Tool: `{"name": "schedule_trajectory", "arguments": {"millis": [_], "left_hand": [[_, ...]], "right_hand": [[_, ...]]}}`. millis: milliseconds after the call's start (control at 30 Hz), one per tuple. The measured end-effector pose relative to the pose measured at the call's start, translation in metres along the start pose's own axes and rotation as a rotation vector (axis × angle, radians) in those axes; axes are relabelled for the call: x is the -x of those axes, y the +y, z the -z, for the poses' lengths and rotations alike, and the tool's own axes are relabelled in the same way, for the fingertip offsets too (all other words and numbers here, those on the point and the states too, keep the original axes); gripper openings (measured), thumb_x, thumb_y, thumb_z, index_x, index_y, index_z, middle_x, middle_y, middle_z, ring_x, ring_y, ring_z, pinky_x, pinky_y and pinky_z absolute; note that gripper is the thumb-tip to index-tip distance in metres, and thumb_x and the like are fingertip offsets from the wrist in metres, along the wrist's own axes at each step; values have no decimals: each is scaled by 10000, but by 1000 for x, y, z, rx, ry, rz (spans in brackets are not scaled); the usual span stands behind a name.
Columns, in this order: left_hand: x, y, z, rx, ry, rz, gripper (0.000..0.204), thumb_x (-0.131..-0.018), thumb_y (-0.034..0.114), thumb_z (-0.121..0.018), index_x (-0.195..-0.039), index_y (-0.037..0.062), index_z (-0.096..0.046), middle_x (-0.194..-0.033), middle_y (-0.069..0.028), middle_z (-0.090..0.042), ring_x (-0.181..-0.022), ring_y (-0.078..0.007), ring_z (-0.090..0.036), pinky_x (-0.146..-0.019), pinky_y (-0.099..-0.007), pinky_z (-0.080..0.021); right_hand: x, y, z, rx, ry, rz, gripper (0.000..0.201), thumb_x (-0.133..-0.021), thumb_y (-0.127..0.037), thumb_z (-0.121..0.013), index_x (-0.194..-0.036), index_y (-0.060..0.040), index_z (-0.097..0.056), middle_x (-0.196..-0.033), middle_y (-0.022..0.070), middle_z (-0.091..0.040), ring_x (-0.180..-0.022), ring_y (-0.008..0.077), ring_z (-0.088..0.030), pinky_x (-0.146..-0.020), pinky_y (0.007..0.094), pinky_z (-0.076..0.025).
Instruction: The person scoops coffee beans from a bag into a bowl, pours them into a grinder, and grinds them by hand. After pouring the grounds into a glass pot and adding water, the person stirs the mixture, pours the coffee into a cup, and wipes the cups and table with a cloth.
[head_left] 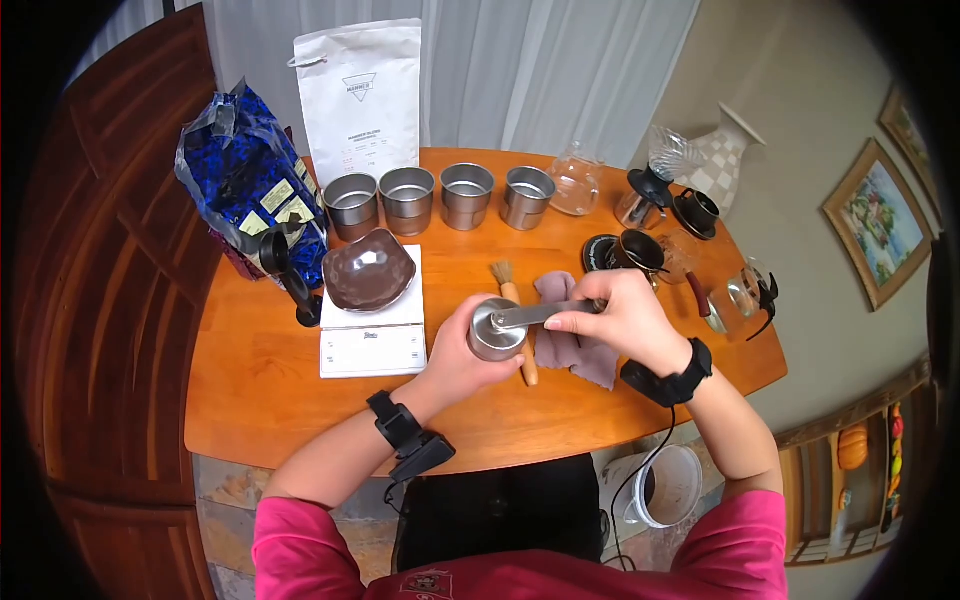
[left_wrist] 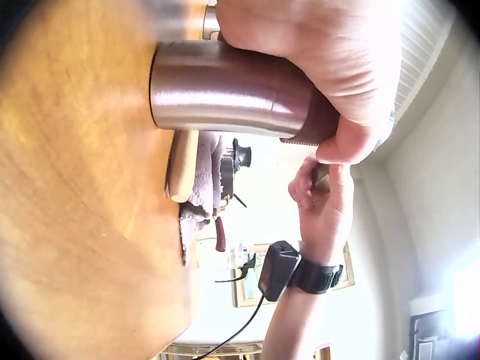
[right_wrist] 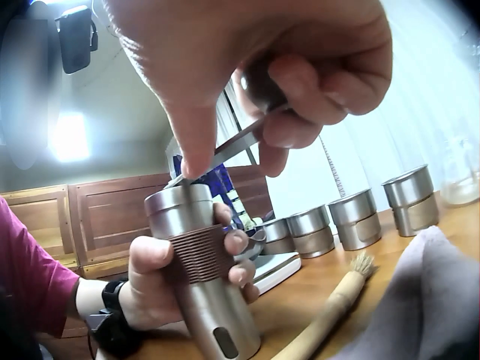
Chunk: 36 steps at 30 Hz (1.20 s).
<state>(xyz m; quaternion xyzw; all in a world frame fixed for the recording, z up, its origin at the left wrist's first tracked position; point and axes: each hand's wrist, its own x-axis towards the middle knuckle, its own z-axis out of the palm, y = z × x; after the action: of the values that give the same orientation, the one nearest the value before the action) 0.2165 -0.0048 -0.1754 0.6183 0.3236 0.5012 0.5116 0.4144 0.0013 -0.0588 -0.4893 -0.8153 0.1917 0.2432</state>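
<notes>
A steel hand grinder [head_left: 497, 338] with a brown ribbed band [right_wrist: 199, 256] stands on the table, slightly tilted in the right wrist view. My left hand [head_left: 467, 350] grips its body, fingers and thumb round the band. From the grinder's top a flat metal crank [head_left: 535, 315] reaches to the right. The crank's dark knob [right_wrist: 264, 84] is held in the curled fingers of my right hand [head_left: 628, 318], its thumb along the arm. Behind the grinder lie a wooden-handled brush [head_left: 510, 290] and a mauve cloth [head_left: 590, 358].
Left of the hands, a brown dish [head_left: 369, 270] sits on a white scale [head_left: 372, 350]. Several steel cups [head_left: 467, 198] line the back, before a white bag [head_left: 362, 100]; a blue bag [head_left: 250, 170] is at left. Black cups [head_left: 637, 252] and glass pots [head_left: 742, 298] stand at right.
</notes>
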Motion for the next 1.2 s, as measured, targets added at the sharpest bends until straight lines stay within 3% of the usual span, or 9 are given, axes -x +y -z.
{"name": "schedule_trajectory", "arguments": {"millis": [267, 367, 467, 567, 767, 933, 1033, 1167, 1200], "left_hand": [[1, 2, -4, -4, 56, -26, 580, -638, 43, -746, -1122, 30, -426, -965, -56, -570, -915, -128, -563, -830, -284, -456], [-1, -6, -2, 76, 29, 1, 570, -632, 89, -756, -1116, 36, -459, -996, -52, -568, -943, -136, -556, -831, -283, -447], [-2, -3, 0, 66, -1, -21, 574, -620, 82, -760, -1111, 45, -464, -995, -50, -570, -938, -134, -556, -825, -282, -449], [-4, -4, 1, 44, -5, -21, 592, -609, 90, -777, -1111, 54, -467, -994, -48, -572, -929, -132, -555, -820, -281, -451], [-4, -3, 2, 46, -18, -7, 582, -628, 92, -776, -1117, 46, -463, -989, -45, -579, -913, -122, -557, -818, -281, -454], [-2, 3, 3, 15, -20, -4, 565, -645, 62, -757, -1124, 40, -457, -980, -37, -573, -907, -121, -556, -819, -276, -449], [-5, 0, 5, 95, -56, 26, 561, -645, 52, -754, -1122, 40, -458, -962, -25, -564, -893, -123, -554, -816, -272, -445], [-4, -7, 3, -2, -5, -98, 552, -652, 94, -767, -1104, 46, -455, -932, -61, -593, -874, -142, -570, -789, -296, -463], [-3, -5, 2, 171, -14, 10, 474, -688, 97, -732, -1084, 49, -475, -907, -47, -582, -847, -125, -562, -763, -279, -461]], "right_hand": [[44, -14, -31, 285, 262, 113, 355, -729, -363, -698, -622, -38, -602, -546, 119, -558, -499, 303, -561, -472, 363, -447], [61, -32, -38, 352, 240, 75, 379, -738, -201, -704, -1054, -50, -560, -583, 140, -559, -517, 296, -571, -471, 361, -447], [76, -48, -47, 320, 167, 218, 521, -734, -79, -644, -1185, 8, -400, -671, 132, -565, -518, 311, -559, -466, 375, -445], [80, -69, -51, 235, 7, 189, 490, -696, -44, -609, -1143, 14, -415, -773, 181, -530, -632, 332, -568, -574, 398, -464], [61, -101, -38, 287, -431, 208, 295, -735, -6, -521, -1018, -24, -442, -806, 219, -518, -661, 365, -566, -615, 433, -464], [41, -118, -57, 340, -368, 379, 142, -731, -55, -581, -827, 14, -503, -617, 137, -542, -566, 316, -582, -482, 360, -460], [21, -115, -69, 112, -396, 471, 155, -711, -42, -583, -836, 10, -508, -622, 147, -558, -606, 284, -613, -481, 356, -457], [-6, -109, -85, 347, -481, 675, 244, -691, -123, -615, -894, 10, -593, -731, 118, -626, -701, 249, -639, -545, 341, -476], [-5, -93, -102, 291, -256, 727, 189, -698, -128, -604, -845, -10, -607, -695, 109, -626, -658, 237, -633, -541, 335, -473]]}}
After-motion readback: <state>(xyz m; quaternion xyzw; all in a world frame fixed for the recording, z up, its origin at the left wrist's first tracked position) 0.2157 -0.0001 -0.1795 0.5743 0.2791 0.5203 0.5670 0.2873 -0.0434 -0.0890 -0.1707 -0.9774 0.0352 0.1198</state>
